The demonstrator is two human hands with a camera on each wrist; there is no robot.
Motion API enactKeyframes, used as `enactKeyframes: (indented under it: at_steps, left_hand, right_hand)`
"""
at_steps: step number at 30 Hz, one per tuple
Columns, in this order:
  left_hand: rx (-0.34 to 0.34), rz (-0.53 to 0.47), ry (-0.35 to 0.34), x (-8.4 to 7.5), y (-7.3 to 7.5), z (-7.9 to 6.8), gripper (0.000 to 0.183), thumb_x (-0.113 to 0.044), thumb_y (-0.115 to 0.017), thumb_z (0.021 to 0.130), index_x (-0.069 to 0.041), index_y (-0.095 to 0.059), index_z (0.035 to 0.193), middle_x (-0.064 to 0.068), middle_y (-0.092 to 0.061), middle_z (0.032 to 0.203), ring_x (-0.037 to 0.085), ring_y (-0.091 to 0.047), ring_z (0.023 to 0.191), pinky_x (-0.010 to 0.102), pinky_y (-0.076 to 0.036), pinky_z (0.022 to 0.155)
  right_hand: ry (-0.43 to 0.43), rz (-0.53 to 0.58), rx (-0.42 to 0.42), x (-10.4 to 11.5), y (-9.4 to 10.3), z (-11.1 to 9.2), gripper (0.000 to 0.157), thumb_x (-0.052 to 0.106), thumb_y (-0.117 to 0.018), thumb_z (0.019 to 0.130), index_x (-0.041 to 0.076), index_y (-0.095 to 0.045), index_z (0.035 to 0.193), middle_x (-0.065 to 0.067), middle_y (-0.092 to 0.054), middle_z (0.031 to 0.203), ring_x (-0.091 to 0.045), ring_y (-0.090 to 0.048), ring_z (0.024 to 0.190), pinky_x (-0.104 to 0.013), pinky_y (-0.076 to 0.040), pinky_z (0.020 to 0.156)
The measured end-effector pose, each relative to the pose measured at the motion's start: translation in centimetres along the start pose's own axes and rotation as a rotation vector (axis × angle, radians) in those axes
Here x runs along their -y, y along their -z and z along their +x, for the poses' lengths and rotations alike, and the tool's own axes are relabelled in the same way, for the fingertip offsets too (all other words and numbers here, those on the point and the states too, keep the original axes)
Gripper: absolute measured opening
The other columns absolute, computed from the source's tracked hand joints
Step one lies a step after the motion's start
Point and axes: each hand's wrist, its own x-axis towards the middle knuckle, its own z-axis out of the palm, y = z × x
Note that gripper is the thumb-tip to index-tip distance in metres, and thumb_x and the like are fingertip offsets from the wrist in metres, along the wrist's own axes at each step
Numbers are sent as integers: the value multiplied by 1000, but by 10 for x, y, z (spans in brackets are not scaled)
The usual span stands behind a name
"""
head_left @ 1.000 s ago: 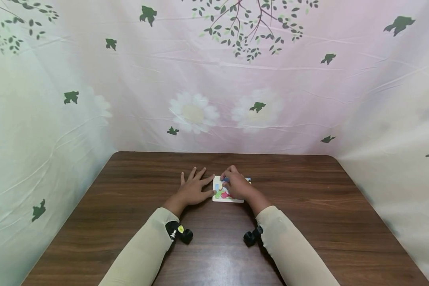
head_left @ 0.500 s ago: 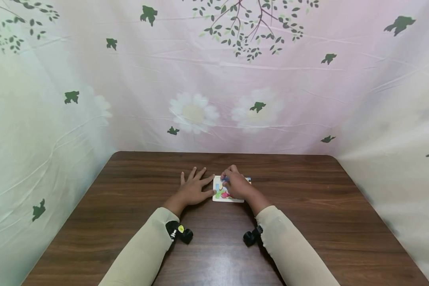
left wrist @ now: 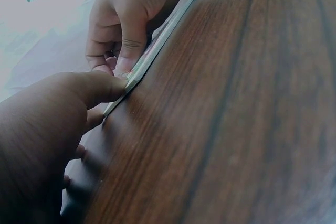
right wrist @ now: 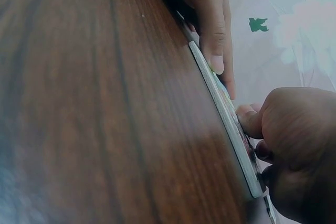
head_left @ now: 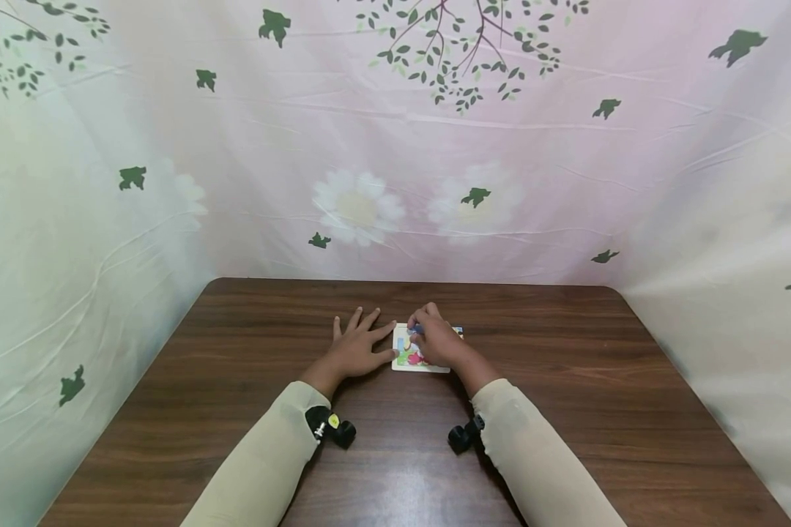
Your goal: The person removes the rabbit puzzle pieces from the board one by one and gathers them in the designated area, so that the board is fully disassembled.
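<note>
A small white-framed board with a colourful picture (head_left: 400, 366), which looks like a picture puzzle, lies flat on the table. My left hand (head_left: 354, 351) rests with spread fingers at its left side; thumb and forefinger touch the frame's edge. Over the upper part of the board, my right hand (head_left: 437, 342) has curled fingers and pinches a small blue piece (head_left: 416, 330), mostly covered by the fingertips. In the right wrist view, the right thumb (right wrist: 251, 121) comes down close on the board's face. Much of the picture is hidden under the right hand.
A blue-and-white flat item (head_left: 458, 331) pokes out past the right hand. The brown wooden table (head_left: 270, 439) reaches back to a printed cloth (head_left: 395, 146), which also hangs at both sides. Black wrist cameras (head_left: 345, 435) sit by both sleeves.
</note>
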Motion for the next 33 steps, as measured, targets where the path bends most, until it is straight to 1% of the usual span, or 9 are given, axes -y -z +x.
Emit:
enactKeyframes:
  at_steps: [3,7,12,16,21,25,28,31,33]
  left_hand:
    - [-1,0,0,0,0,1,70,-67,-55,106,-37,-43,169,7,-22,184,44,-7,172,84,3,128]
    - [3,1,0,0,0,0,71,-68,-54,106,-37,-42,169,7,-22,184,44,-6,172,84,3,127]
    - [7,4,-4,0,0,0,72,-69,-54,106,-38,-41,169,7,-21,185,44,-5,173,84,3,128]
    - [2,-2,-7,0,1,0,72,-68,-54,106,-37,-42,169,7,-22,184,44,-6,172,84,3,128]
    - [0,-2,-3,-1,1,0,71,-68,-55,106,-37,-42,169,7,-22,184,44,-6,172,83,3,128]
    - [4,2,2,0,1,0,72,-68,-54,106,-37,-42,169,7,-21,184,44,-5,172,83,4,129]
    - [5,3,2,0,0,1,72,-69,-54,106,-38,-42,169,7,-21,184,44,-5,173,83,4,129]
    - [3,4,0,1,-1,1,72,-69,-54,106,-38,-42,169,7,-21,184,44,-5,173,83,3,129]
    - [3,6,-2,1,-1,1,72,-68,-54,106,-37,-41,169,7,-21,184,44,-5,173,83,3,128]
  right_hand:
    - [0,8,-2,-1,0,1,8,16,-61,113,16,-61,120,-9,-45,134,-32,-61,123,-49,-57,100]
    - [12,27,-9,-1,-1,1,8,16,-62,113,15,-59,120,-10,-47,134,-32,-61,127,-52,-55,105]
    - [34,44,-22,-3,-1,1,10,15,-64,111,15,-60,119,-10,-53,133,-33,-55,133,-55,-52,112]
    - [65,91,-49,-7,1,1,11,10,-66,109,12,-63,120,-13,-57,132,-34,-54,132,-55,-51,112]
    - [106,140,-119,-16,5,0,19,0,-60,109,5,-70,125,-15,-62,129,-32,-63,120,-52,-55,106]
    - [124,152,-169,-18,11,-3,25,-5,-58,108,1,-73,126,-16,-65,125,-35,-67,119,-54,-58,106]
    - [121,142,-189,-17,16,-6,24,-6,-62,105,-1,-75,125,-16,-65,123,-35,-68,118,-53,-59,105]
    - [106,101,-182,-16,20,-7,25,-5,-68,101,-2,-76,125,-16,-65,120,-29,-66,103,-45,-59,93]
    - [98,68,-163,-16,22,-8,26,-3,-72,100,-2,-77,125,-15,-64,118,-23,-61,92,-37,-55,83]
